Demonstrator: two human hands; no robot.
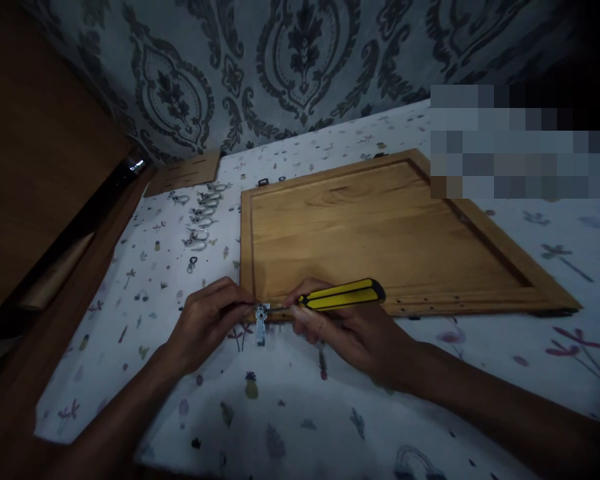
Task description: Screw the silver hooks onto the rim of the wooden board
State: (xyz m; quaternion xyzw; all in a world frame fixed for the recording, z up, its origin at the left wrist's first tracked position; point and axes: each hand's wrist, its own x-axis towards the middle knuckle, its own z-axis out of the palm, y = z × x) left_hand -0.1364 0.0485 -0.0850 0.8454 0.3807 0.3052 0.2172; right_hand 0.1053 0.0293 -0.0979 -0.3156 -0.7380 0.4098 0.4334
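Note:
A metal cabinet hinge lies on the near left corner of a wooden cabinet door, its arm sticking out past the edge. My left hand is closed, with thumb and fingertips pinched at the hinge's left side. Whatever small part may be between those fingertips is hidden. My right hand grips a yellow and black screwdriver near the front of its handle. The screwdriver's shaft points left, and its tip meets the hinge.
Several more metal hinges lie in a row left of the door. Behind them is a flat piece of cardboard. A patterned cloth covers the surface below. Patterned wallpaper rises at the back, and brown wooden furniture stands at left.

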